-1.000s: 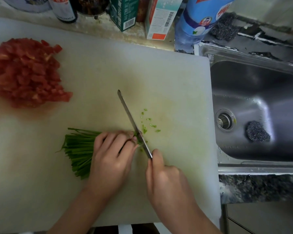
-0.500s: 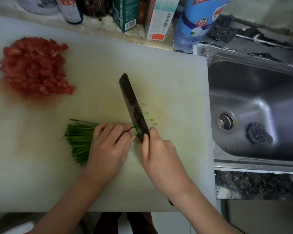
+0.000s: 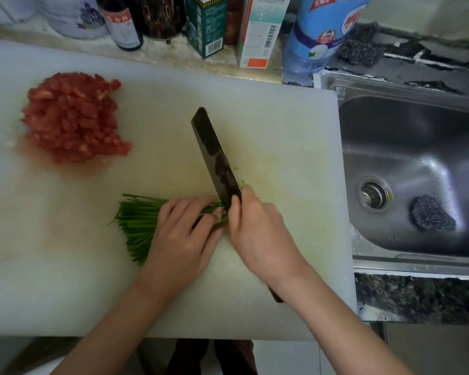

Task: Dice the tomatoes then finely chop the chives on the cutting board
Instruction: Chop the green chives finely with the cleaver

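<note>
A bundle of green chives lies on the white cutting board, stems pointing left. My left hand holds the bundle down, fingers curled over its right end. My right hand grips the handle of a dark-bladed knife, whose blade is tilted and sits right against the left fingertips at the chives' cut end. A few green chopped bits show just right of the blade. A heap of diced tomato sits at the board's upper left in a wet red stain.
Bottles, cartons and a blue plastic bottle line the counter behind the board. A steel sink with a drain and a scouring pad lies right of the board. The board's near edge overhangs the counter.
One second ago the blade stood edge-down through the chives' tip. It then rose and tilted its flat side to view; my right hand has slid up beside the left fingers.
</note>
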### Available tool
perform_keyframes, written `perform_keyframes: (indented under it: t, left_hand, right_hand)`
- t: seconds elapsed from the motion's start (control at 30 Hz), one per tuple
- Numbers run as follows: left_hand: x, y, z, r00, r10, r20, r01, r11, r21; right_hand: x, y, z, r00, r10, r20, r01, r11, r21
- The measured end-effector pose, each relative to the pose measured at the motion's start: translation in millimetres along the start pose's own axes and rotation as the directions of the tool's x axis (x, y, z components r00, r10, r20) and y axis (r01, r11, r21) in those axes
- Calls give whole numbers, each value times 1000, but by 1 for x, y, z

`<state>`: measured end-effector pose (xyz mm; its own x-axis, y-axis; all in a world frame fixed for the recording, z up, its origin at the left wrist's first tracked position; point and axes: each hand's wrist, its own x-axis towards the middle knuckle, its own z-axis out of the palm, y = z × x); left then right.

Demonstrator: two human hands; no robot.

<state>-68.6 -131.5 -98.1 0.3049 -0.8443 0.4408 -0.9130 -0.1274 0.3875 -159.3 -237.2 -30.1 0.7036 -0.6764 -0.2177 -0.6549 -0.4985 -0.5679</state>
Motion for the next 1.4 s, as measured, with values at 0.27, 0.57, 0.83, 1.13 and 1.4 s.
perform_keyframes:
  t: [0.27,0.57,0.83,1.13,1.4]
  left_hand:
    - [0,-2,0,999,36,-17,-35,999,38]
    - [-3,-6,0,998,62,-25,-61,998,12]
    - [-2,-5,-2,999,40,4,-40,999,22]
    - [0,0,-4,1000,11,-18,-12,1000,-9]
    - [0,1,-4,998,-42,-42,41,999,-31]
  right_hand:
    - [-36,16,-6,999,9,31,-10,999,51]
    - [-37,23,-27,999,25,20,-29,977,211]
    - [-57,21,-20,999,27,44,-35,979,199]
    - [-63,14,-11,999,-5,35,5,1000,-28]
    - [-61,-2,-15,985,126,116,-85,947,-309]
